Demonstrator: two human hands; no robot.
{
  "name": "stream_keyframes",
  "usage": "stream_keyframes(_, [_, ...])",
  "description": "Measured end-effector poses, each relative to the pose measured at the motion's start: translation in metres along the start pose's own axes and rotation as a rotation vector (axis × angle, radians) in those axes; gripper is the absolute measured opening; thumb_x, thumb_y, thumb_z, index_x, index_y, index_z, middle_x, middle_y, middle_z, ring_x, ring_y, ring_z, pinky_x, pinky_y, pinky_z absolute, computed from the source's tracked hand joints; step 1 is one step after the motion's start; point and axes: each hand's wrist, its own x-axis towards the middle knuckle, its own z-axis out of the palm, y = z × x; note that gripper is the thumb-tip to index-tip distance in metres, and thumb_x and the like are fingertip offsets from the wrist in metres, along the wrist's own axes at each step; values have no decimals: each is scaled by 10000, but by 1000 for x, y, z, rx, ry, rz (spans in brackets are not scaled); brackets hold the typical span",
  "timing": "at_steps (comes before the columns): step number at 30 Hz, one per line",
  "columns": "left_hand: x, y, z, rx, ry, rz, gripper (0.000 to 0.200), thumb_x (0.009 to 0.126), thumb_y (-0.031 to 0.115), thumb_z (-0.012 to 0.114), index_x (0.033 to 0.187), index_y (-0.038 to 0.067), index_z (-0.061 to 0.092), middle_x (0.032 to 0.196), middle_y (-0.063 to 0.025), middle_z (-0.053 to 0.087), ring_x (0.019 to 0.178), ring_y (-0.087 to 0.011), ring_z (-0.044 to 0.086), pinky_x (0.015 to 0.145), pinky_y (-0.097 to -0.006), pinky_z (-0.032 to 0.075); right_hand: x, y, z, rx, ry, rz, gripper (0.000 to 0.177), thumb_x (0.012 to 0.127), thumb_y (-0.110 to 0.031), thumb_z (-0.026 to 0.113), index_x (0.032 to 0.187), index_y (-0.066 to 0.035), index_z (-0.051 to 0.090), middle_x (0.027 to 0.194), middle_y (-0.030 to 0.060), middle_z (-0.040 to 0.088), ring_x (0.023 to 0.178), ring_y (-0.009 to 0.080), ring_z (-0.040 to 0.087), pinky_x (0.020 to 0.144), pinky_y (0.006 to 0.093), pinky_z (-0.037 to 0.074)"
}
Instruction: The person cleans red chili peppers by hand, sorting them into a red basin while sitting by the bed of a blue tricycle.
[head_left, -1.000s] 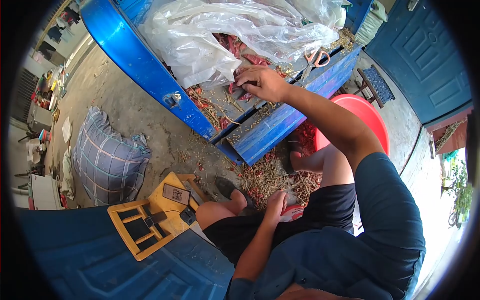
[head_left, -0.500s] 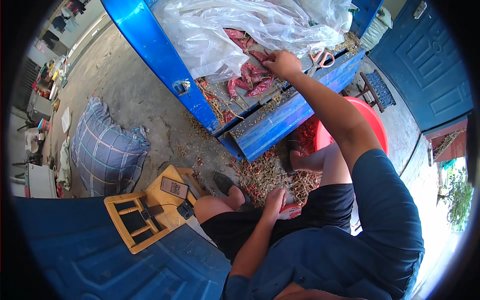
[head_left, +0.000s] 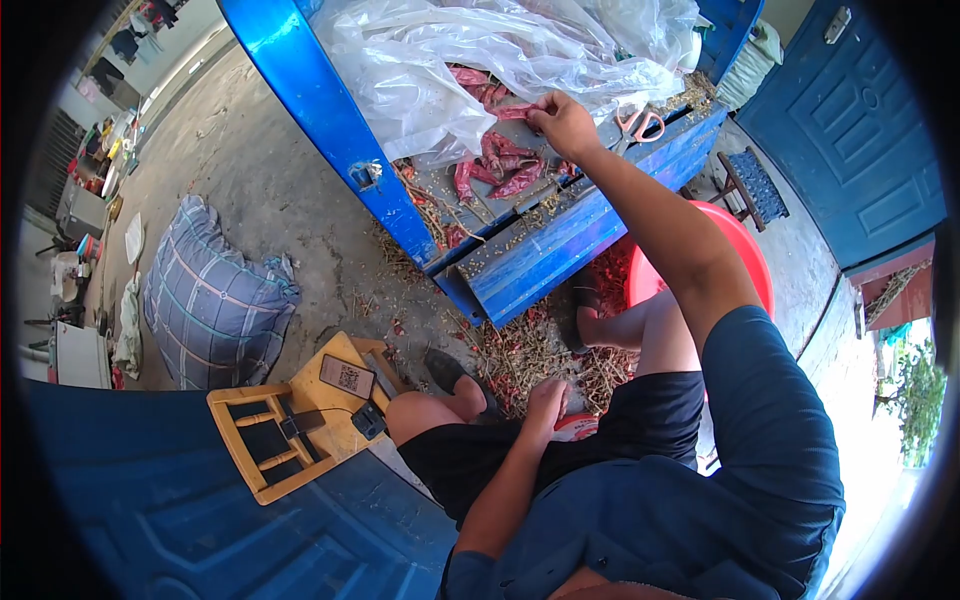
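Note:
My right hand (head_left: 565, 125) is over the blue truck-like bed, its fingertips pinched on the end of a dried red chili (head_left: 514, 113). Just below it, more wrinkled red chilies (head_left: 520, 178) lie in a loose group on the grey surface, beside crumpled clear plastic sheeting (head_left: 415, 95). Orange-handled scissors (head_left: 640, 125) rest to the right of that hand. Near my lap, my left hand (head_left: 546, 404) is closed with curled fingers; what it holds, if anything, is hidden. A red and white round object (head_left: 577, 427) shows partly beside it.
A blue metal edge (head_left: 560, 262) runs before me. A red basin (head_left: 752, 243) stands right, partly behind my arm. Dry stalks (head_left: 520, 360) litter the floor. Left are a plaid cushion-like bundle (head_left: 215, 310) and a wooden chair (head_left: 335, 440) bearing a phone (head_left: 347, 377).
My right hand has shifted slightly, and the chili at its fingertips now lies more level. My left hand has barely moved.

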Motion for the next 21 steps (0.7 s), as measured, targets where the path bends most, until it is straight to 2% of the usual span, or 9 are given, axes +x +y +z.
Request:
stream_keyframes(4, [1,-4,-1,7,-14,-10,193,938,211,528,804,84,585,575,39,474,448,-60,402,413,-233,311,-24,-7,-32,195,-5,-84,300,875,-298,699,1062,-66,669,860,87,719,758,213,682,712,354,532])
stream_keyframes(6, [-1,-2,2,34,14,-9,188,928,212,535,795,89,583,573,46,464,449,-55,392,416,-227,304,-63,-31,-66,464,-162,99,203,945,-242,682,989,-47,654,786,-8,656,658,62,593,575,222,458])
stream_keyframes(7, [0,-2,3,37,34,-40,185,918,215,544,792,88,588,571,46,466,450,-56,394,415,-226,301,-78,-24,-72,531,-152,108,208,934,-270,700,998,-75,666,793,-27,657,595,33,546,520,199,414])
stream_keyframes(12, [0,-3,6,102,28,-45,210,941,204,526,807,64,607,561,28,481,408,-65,392,378,-226,310,-191,11,-115,668,-356,273,224,907,-149,698,1113,-65,676,923,-13,674,739,51,576,605,216,467])
stream_keyframes(13, [-1,-2,7,95,28,-41,212,938,204,528,803,61,606,556,26,477,407,-67,391,378,-228,313,-215,23,-121,651,-419,297,318,898,-98,685,1209,-48,638,972,-6,678,732,56,588,620,216,477])
stream_keyframes(16, [-6,-6,7,113,27,-33,214,931,200,535,784,60,605,549,19,468,411,-73,397,383,-238,313,-275,50,-129,672,-531,483,361,882,-66,695,1231,-39,605,1018,7,682,727,64,602,641,221,490])
stream_keyframes(18, [-9,-5,7,132,39,-20,175,896,193,565,798,61,627,576,-2,498,448,-99,454,405,-244,340,-303,73,-123,716,-536,433,326,858,-59,712,1168,-34,615,1034,23,691,774,86,639,692,240,515])
stream_keyframes(20, [-13,-9,4,159,47,-43,168,896,184,563,801,63,630,598,-1,499,461,-97,446,412,-247,339,-327,88,-119,349,-537,158,282,843,-85,730,1104,-12,651,974,37,707,820,121,665,742,276,530])
stream_keyframes(21, [-18,-10,2,163,63,-64,168,896,184,563,801,63,630,598,-1,499,461,-97,446,412,-247,339,-342,91,-117,365,-547,176,282,843,-85,730,1104,-12,651,974,37,707,820,121,665,742,276,530])
